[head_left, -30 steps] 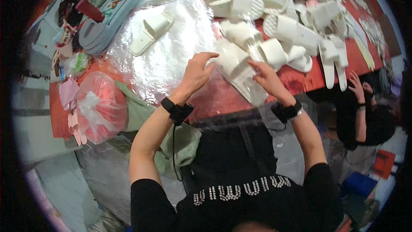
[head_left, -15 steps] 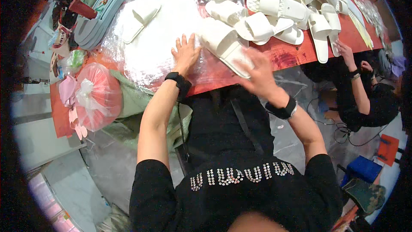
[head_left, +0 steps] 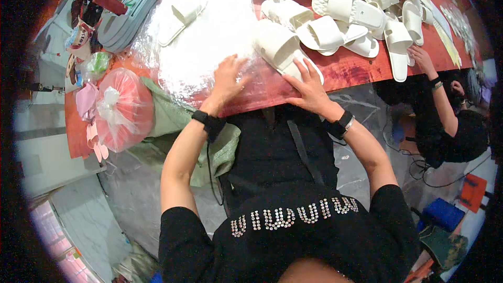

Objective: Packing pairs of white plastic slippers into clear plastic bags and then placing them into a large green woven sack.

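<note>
Red table (head_left: 357, 70): tied bag (head_left: 128, 115), reddish inside; right fingers (head_left: 311, 75) touch slipper (head_left: 280, 47).

On the worktop (head_left: 361, 72), film (head_left: 220, 31) is lying beneath one slipper (head_left: 181, 18), a bag (head_left: 126, 110) is sitting left of the film and nearer the front, and more slippers (head_left: 367, 14) are lying piled on the right.

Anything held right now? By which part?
Left hand: nothing visibly held, fingers spread by the plastic. Right hand: at the heel end of the nearest slipper; can't tell if gripping or just touching.
</note>
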The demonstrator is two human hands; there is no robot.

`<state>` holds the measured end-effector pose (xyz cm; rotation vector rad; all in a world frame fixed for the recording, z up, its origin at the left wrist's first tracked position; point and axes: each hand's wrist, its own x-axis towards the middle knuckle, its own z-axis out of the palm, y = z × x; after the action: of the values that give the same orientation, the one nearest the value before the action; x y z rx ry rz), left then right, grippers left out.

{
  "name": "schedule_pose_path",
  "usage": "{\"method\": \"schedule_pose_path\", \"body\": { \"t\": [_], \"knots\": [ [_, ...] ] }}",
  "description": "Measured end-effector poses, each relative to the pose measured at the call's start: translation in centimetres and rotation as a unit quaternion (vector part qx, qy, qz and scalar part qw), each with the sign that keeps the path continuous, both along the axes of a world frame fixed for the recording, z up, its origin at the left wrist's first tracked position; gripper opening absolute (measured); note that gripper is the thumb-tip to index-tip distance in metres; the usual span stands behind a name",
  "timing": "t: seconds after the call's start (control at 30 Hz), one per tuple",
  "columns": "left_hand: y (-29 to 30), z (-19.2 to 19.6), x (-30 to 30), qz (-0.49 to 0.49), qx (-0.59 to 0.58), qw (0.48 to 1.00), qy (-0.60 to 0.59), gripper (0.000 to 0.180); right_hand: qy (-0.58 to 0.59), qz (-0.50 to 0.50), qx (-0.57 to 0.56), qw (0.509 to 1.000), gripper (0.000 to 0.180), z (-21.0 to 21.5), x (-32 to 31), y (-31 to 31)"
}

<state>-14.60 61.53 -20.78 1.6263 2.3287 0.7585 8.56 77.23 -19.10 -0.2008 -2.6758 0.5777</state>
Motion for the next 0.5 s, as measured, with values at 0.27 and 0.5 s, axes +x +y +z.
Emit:
{"method": "schedule_pose_path", "body": {
  "t": [0.27, 0.5],
  "knots": [
    [-1.8, -1.5, 1.7, -0.052, -0.066, 0.986, 0.143, 0.055, -0.006, -0.036, 0.025, 0.999, 0.065, -2.0, -1.0, 0.0],
    [-1.4, -0.2, 2.8, -0.062, -0.063, 0.987, 0.136, 0.056, 0.009, -0.016, 0.009, 1.000, 0.064, -2.1, -0.8, 0.7]
  ]
}}
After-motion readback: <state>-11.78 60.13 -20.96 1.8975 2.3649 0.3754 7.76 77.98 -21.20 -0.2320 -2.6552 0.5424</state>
